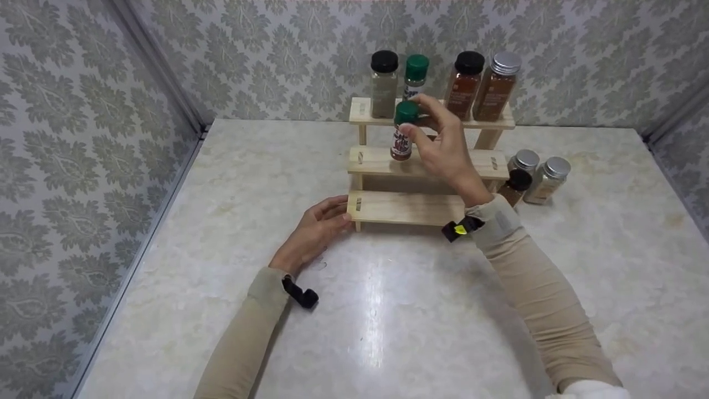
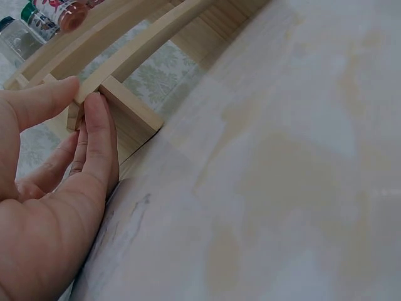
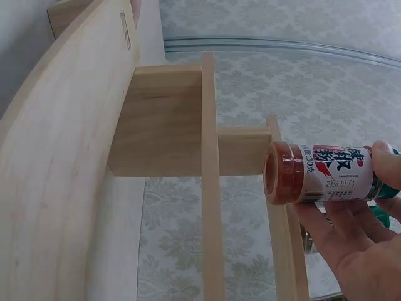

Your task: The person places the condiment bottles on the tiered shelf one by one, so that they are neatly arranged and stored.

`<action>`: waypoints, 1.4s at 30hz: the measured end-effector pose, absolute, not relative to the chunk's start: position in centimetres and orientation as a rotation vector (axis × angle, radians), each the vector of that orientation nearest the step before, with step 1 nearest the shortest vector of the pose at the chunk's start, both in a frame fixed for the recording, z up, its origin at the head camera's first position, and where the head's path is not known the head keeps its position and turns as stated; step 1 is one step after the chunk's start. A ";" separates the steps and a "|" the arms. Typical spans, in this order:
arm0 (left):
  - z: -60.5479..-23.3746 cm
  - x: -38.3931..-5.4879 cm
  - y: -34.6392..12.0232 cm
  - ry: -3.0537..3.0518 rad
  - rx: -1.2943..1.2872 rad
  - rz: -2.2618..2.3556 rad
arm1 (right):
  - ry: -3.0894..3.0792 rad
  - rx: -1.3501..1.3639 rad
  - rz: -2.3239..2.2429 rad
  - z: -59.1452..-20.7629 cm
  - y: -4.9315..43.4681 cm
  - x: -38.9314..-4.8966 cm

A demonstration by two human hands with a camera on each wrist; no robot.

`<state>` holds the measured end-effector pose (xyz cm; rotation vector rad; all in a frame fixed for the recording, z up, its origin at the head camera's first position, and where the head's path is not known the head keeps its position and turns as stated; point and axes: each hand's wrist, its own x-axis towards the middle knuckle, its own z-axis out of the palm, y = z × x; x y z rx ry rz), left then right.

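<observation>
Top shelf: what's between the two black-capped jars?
A green-capped bottle shows there in the head view; the right hand hides part of that stretch.

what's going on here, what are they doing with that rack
A person's right hand holds a small green-capped spice jar in the air above the middle shelf of a three-tier wooden rack. Their left hand grips the left end of the bottom shelf. Four spice jars stand on the top shelf, and three shaker jars are on the table to the rack's right.
</observation>
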<state>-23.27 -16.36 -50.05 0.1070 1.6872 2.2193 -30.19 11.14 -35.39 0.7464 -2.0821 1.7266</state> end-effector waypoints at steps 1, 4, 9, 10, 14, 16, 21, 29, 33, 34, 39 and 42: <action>-50.0 -23.3 -16.4 1.683 0.105 2.222 | -2.083 0.755 1.723 -35.5 10.8 -30.3; -50.0 -23.3 -16.3 1.684 0.097 2.221 | -2.095 0.760 1.709 -35.8 10.0 -30.5; -50.0 -23.2 -16.2 1.688 0.091 2.216 | -2.095 0.753 1.742 -36.6 9.0 -30.6; -49.9 -23.2 -16.3 1.684 0.090 2.220 | -2.093 0.758 1.753 -36.7 8.8 -30.6; -49.9 -23.2 -16.4 1.685 0.093 2.229 | -2.093 0.769 1.771 -37.1 8.2 -30.9; -50.0 -23.2 -16.5 1.704 0.106 2.216 | -2.102 0.754 1.769 -37.3 8.1 -31.0; -50.1 -23.2 -16.5 1.722 0.134 2.194 | -2.115 0.718 1.739 -37.9 8.3 -31.3; -50.1 -23.3 -16.5 1.711 0.135 2.217 | -2.118 0.709 1.769 -38.1 8.1 -31.1; -50.2 -23.4 -16.5 1.756 0.153 2.186 | -2.135 0.710 1.787 -38.0 8.1 -30.9; -50.2 -23.4 -16.5 1.765 0.159 2.176 | -2.140 0.710 1.797 -38.0 8.2 -30.9; -50.2 -23.3 -16.5 1.711 0.170 2.198 | -2.157 0.697 1.840 -37.9 9.0 -30.5; -50.1 -23.3 -16.6 1.695 0.160 2.211 | -2.141 0.693 1.865 -37.6 9.7 -30.3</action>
